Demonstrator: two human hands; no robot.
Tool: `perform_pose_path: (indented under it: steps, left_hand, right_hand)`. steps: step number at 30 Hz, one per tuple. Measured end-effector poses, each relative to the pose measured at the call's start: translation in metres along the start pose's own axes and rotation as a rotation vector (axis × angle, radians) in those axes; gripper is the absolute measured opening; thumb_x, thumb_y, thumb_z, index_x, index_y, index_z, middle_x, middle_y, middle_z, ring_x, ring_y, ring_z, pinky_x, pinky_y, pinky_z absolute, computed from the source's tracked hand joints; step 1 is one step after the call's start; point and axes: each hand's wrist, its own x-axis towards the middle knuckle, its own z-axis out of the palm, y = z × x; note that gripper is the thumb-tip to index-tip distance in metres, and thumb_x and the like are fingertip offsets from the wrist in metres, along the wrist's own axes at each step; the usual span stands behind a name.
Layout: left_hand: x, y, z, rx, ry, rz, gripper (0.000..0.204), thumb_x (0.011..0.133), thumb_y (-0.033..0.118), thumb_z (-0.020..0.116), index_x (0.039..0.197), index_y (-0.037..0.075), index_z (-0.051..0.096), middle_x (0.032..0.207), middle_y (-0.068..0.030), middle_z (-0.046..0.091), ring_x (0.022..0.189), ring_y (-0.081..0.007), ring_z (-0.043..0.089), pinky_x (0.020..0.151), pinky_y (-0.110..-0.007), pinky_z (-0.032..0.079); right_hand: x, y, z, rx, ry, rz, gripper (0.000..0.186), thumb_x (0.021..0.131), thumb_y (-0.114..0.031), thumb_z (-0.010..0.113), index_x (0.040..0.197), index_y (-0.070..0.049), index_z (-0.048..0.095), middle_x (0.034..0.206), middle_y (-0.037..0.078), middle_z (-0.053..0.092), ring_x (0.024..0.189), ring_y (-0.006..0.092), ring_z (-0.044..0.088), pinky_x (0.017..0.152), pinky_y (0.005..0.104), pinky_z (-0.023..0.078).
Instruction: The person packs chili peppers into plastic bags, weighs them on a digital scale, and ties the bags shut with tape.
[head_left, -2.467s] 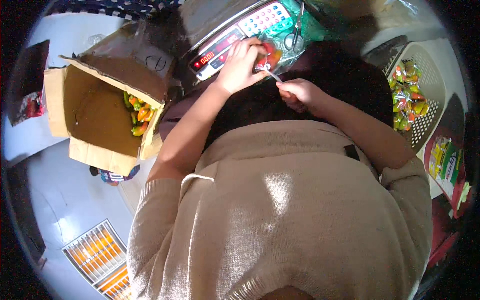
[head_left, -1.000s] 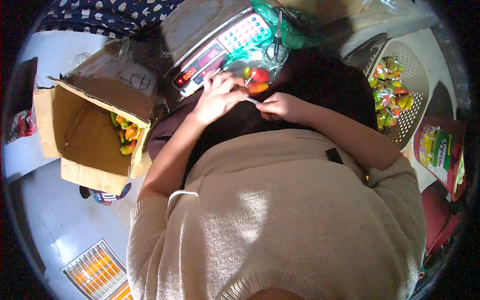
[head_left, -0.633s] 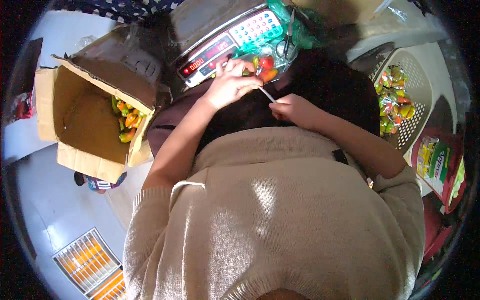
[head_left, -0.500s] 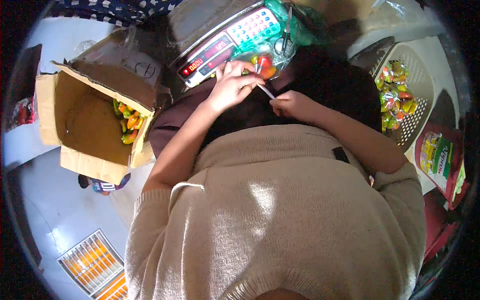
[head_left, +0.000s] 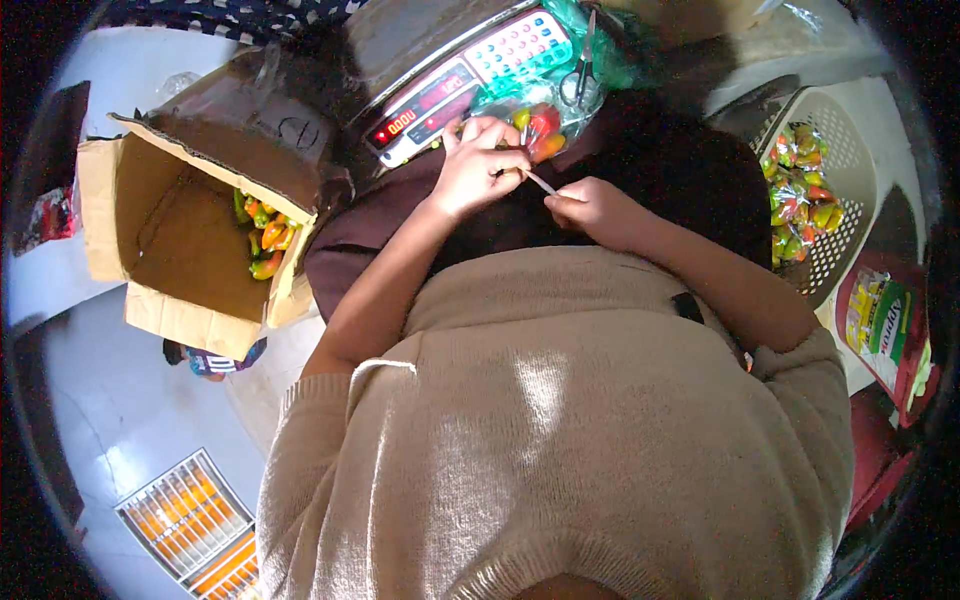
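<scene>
Above my lap, my left hand (head_left: 482,168) is closed at the near end of a clear plastic bag of red, orange and green peppers (head_left: 545,132). Its fingers hide much of the bag's neck. A thin pale strip (head_left: 541,183) runs taut from the left fingertips to my right hand (head_left: 596,210), which pinches its other end. Whether the strip is the bag's twisted end or a separate tie, I cannot tell. Just beyond the left hand stands a digital scale (head_left: 440,105) with lit red digits.
Scissors (head_left: 579,82) lie on green plastic bags (head_left: 610,60) beside the scale. To the left, an open cardboard box (head_left: 165,230) holds loose peppers (head_left: 268,240). On the right, a perforated basket (head_left: 850,150) contains bagged peppers (head_left: 803,195). A glowing heater (head_left: 185,515) stands at lower left.
My hands have drawn slightly closer together, and less of the pale strip shows between them. Both keep their hold. The whole view has shifted a little.
</scene>
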Motion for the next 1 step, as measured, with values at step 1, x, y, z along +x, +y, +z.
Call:
perform_pose_path:
  steps: [1]
  left_hand:
    - [-0.0013, -0.0001, 0.0001, 0.000, -0.003, -0.003, 0.013, 0.062, 0.022, 0.068, 0.074, 0.024, 0.064, 0.095, 0.0074, 0.052, 0.106, -0.0188, 0.046, 0.095, -0.056, 0.022]
  right_hand:
    - [-0.0037, -0.0065, -0.0021, -0.020, -0.004, 0.012, 0.044, 0.087, -0.037, 0.049, 0.067, 0.002, 0.055, 0.056, 0.013, 0.052, 0.053, 0.0211, 0.050, 0.057, 0.0364, 0.039]
